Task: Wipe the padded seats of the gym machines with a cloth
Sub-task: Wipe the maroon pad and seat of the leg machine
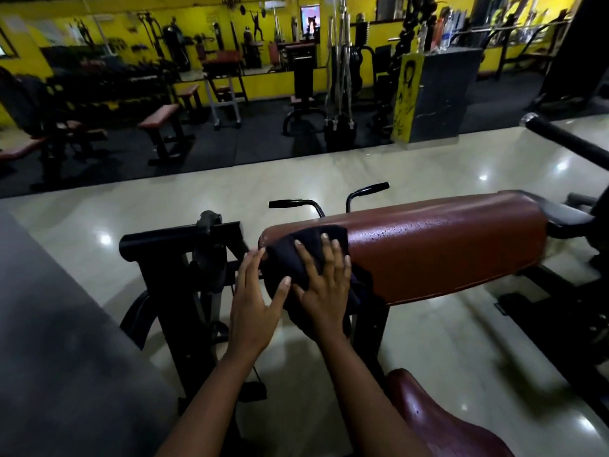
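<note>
Cloth [296,255], dark and bunched, lies draped over the left end of a long red-brown padded seat [445,245], which runs across the middle of the view from centre to right. Part of the cloth hangs down over the near side of the pad. The seat's surface to the right of the cloth is glossy and speckled with small dark marks.

The right hand [324,285] lies flat on top of the cloth, its fingers straight and spread apart, pressing the fabric against the pad. The left hand [252,301] sits just beside it at the pad's left end, fingers straight and close together, pointing up along the edge of the cloth, with the thumb stretched out to touch the fabric. Neither hand curls around the cloth.

A black metal frame [171,258] stands to the left of the pad, and two black curved handles [369,189] rise behind it. A second red-brown pad [435,420] shows at the lower right, near the right forearm. A grey surface [49,324] fills the lower left. The machine stands on a shiny pale tiled floor [329,173]. A black bar [566,140] crosses the upper right. Farther back, on dark matting, stand red-topped benches [159,117] and other machines against yellow walls [26,51].
</note>
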Available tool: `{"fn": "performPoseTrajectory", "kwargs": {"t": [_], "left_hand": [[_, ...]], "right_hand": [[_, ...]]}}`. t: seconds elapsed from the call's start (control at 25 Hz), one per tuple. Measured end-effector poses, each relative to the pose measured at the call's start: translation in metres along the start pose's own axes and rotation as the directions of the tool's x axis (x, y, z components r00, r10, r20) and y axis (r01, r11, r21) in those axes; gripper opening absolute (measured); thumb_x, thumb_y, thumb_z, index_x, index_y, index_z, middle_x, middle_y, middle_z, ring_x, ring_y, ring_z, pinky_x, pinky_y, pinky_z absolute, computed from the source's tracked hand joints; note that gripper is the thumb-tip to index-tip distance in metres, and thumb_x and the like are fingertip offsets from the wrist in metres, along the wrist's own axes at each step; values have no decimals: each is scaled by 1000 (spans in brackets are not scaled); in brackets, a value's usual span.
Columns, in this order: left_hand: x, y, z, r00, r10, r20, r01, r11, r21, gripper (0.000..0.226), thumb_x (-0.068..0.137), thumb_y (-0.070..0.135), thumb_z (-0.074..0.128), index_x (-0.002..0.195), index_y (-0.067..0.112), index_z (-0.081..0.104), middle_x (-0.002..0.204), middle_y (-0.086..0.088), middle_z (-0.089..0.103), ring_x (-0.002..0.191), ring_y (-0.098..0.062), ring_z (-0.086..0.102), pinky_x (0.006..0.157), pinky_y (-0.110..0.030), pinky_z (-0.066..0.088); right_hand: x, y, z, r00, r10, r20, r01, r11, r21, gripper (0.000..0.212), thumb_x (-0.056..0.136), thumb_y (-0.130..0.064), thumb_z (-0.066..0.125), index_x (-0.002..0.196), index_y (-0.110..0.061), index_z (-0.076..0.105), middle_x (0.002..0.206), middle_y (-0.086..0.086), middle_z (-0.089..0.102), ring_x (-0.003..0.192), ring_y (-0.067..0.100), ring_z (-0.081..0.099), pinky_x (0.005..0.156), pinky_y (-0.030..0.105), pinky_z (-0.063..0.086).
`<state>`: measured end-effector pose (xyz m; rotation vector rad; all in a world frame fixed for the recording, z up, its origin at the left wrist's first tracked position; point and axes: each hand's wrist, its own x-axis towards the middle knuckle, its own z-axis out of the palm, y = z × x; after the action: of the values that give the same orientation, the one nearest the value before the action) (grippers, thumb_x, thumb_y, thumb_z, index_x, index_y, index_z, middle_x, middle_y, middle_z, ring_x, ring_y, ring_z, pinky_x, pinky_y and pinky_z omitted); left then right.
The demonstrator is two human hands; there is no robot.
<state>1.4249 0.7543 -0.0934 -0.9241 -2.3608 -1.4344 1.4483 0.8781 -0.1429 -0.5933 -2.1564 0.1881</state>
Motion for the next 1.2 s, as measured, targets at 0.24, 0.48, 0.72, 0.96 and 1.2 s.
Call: {"fn": "performPoseTrajectory", "kwargs": {"t": [0.24,0.48,0.72,0.96,1.2], "left_hand": [[71,-20,17,845,262,466,-501,690,522,111,59,78,43,146,13,18,150,-14,33,140,-31,31,118,-39,3],[82,-39,26,806,264,529,-547,672,498,118,49,82,48,141,10,31,139,-17,48,129,-29,41,111,-35,18],[82,-39,27,811,217,543,-523,684,508,121,48,88,46,142,13,32,141,-14,46,128,-29,43,110,-39,20],[76,-16,30,825,155,543,-502,643,579,117,48,80,45,138,6,35,134,-20,49,127,-30,37,109,-41,17],[103,45,97,694,293,658,-679,569,464,120,54,89,46,148,18,24,148,-9,39,135,-23,41,114,-37,25]], "right_hand": [[24,47,-10,968,216,-126,-216,976,9,64,72,-48,46,134,-32,38,147,8,25,136,28,22,109,45,14],[28,58,-8,991,-116,-68,108,988,-111,67,68,-56,46,132,-37,40,142,5,34,130,24,32,106,46,18],[47,71,-17,950,265,-162,-281,956,-81,62,68,-50,48,127,-34,49,141,11,46,132,26,30,107,47,14],[34,62,-16,995,-98,-35,95,991,-90,72,63,-57,51,132,-38,42,142,3,37,131,23,34,107,46,19],[72,187,-57,993,47,-109,-65,983,-169,55,72,-54,47,124,-36,47,132,8,52,125,26,37,103,43,23]]}}
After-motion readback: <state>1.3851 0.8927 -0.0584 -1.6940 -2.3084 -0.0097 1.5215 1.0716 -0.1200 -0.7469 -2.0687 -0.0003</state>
